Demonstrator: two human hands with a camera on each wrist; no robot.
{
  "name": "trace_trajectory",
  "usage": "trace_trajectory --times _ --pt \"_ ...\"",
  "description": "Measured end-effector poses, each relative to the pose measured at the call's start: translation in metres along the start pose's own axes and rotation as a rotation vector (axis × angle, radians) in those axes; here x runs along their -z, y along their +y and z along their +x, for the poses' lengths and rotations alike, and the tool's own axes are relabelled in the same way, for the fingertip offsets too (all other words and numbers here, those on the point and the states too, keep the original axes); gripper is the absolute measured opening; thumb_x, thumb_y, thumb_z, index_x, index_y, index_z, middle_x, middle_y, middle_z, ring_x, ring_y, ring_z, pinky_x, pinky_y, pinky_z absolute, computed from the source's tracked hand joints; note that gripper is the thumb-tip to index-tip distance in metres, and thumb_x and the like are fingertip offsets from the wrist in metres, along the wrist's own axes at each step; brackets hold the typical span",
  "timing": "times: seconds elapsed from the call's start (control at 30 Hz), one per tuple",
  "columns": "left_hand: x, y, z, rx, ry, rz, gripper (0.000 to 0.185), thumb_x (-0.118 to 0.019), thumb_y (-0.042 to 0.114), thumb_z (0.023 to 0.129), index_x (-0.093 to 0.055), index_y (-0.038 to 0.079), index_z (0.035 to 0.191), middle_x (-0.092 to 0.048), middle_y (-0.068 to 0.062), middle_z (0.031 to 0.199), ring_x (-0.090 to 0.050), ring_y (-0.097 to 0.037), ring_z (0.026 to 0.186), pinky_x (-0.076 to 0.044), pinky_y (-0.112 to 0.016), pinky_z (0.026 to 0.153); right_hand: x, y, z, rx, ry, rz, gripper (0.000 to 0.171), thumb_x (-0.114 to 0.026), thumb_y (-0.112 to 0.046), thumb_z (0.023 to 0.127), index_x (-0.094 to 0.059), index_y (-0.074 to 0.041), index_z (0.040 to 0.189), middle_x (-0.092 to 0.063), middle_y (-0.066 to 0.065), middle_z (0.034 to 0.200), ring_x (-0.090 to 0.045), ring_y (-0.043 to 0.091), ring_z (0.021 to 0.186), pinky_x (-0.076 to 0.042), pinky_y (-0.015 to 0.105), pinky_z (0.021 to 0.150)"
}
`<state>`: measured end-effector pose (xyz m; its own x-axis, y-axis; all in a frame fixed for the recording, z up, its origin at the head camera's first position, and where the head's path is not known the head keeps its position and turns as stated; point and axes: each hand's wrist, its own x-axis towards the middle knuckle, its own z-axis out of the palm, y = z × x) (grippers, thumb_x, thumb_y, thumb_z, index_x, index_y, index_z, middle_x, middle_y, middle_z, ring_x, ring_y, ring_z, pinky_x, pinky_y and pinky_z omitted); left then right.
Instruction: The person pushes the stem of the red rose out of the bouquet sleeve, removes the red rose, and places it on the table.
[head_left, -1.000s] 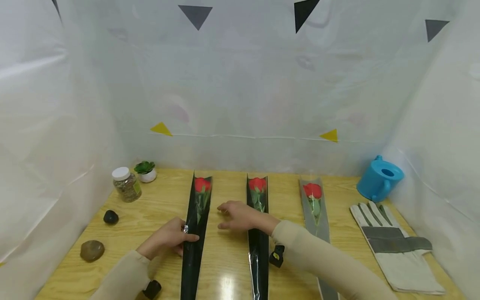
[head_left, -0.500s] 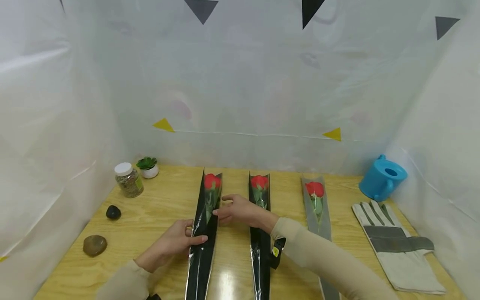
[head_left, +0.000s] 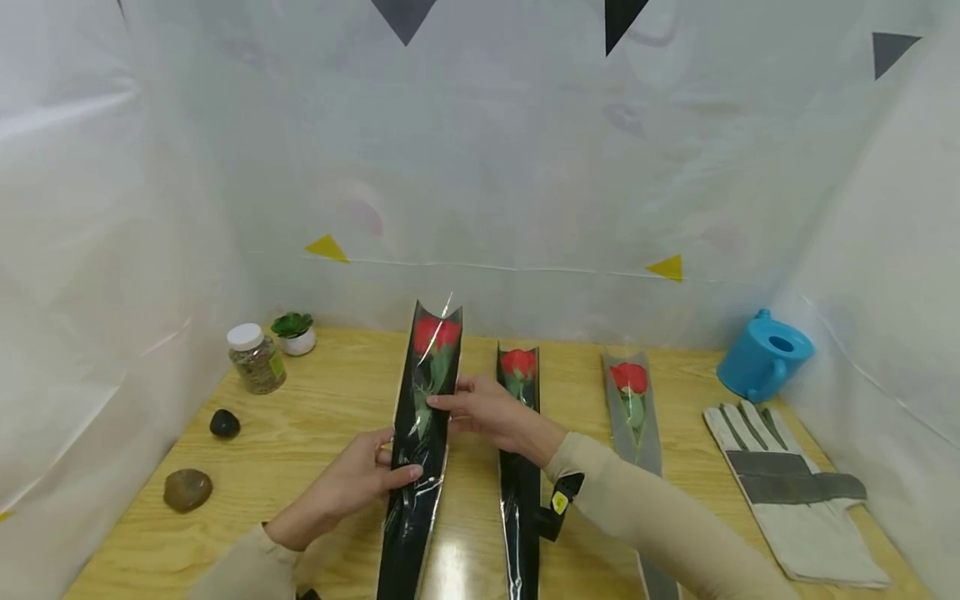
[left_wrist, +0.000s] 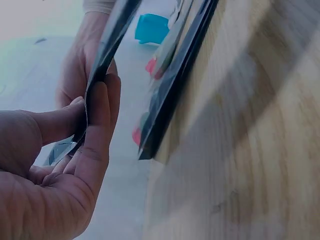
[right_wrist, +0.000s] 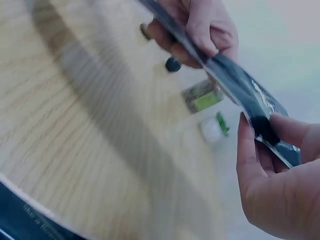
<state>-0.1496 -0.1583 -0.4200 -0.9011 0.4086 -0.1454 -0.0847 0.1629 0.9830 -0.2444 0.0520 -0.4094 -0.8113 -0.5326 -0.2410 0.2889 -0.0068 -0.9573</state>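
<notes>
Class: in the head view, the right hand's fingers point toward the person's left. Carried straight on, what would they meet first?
The right hand already pinches the black-sleeved rose; beyond it, probably the jar, though depth is unclear.

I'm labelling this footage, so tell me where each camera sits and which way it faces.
Head: on the head, looking down at the wooden table; both forearms, left hand, right hand show.
Left wrist: along the tabletop; left hand's fingers pinching.
Right wrist: towards the far hand; right hand's fingers.
All share the black-sleeved red rose.

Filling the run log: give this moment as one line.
left hand: pinches left rose sleeve | right hand: pinches same sleeve higher | sleeve: flower end raised | table: two sleeves flat
</notes>
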Motion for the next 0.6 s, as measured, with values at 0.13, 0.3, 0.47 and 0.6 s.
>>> trace_trajectory --times 0.13,0.3,0.47,0.6 --pt "-0.005 0.009 -0.004 -0.019 0.009 0.017 0.063 -0.07 0.02 0.095 -0.041 -0.008 0.143 -0.072 -0.016 0.094 -0.07 -0.027 0.086 -0.056 -0.04 0.07 -0.004 -0.018 -0.012 0.06 0.029 -0.043 0.033 -0.071 -0.015 0.093 -0.06 0.003 0.118 -0.064 0.01 0.103 -0.064 0.019 0.088 -0.054 0.037 0.08" --pt "-0.012 0.013 -0.009 -0.023 0.019 0.1 0.039 -0.073 0.026 0.092 -0.063 -0.003 0.116 -0.062 0.0 0.072 -0.055 -0.013 0.06 -0.048 -0.028 0.059 0.001 -0.042 -0.024 0.149 0.085 -0.019 0.036 -0.068 -0.016 0.095 -0.058 0.0 0.126 -0.064 0.013 0.111 -0.065 0.021 0.094 -0.053 0.036 0.081" --pt "-0.011 0.014 -0.01 -0.047 0.035 0.168 0.027 -0.074 0.028 0.092 -0.069 0.002 0.098 -0.05 0.004 0.057 -0.037 -0.009 0.05 -0.035 -0.024 0.051 0.013 -0.058 -0.03 0.22 0.099 0.053 0.039 -0.064 -0.015 0.098 -0.054 -0.004 0.135 -0.062 0.012 0.12 -0.064 0.021 0.1 -0.052 0.036 0.082" --pt "-0.005 0.015 -0.011 -0.059 0.036 0.173 0.025 -0.073 0.026 0.092 -0.071 0.003 0.101 -0.05 0.004 0.056 -0.037 -0.008 0.049 -0.035 -0.024 0.051 0.018 -0.066 -0.035 0.253 0.109 0.065 0.039 -0.064 -0.016 0.099 -0.053 -0.004 0.133 -0.062 0.011 0.117 -0.062 0.02 0.098 -0.051 0.036 0.081"
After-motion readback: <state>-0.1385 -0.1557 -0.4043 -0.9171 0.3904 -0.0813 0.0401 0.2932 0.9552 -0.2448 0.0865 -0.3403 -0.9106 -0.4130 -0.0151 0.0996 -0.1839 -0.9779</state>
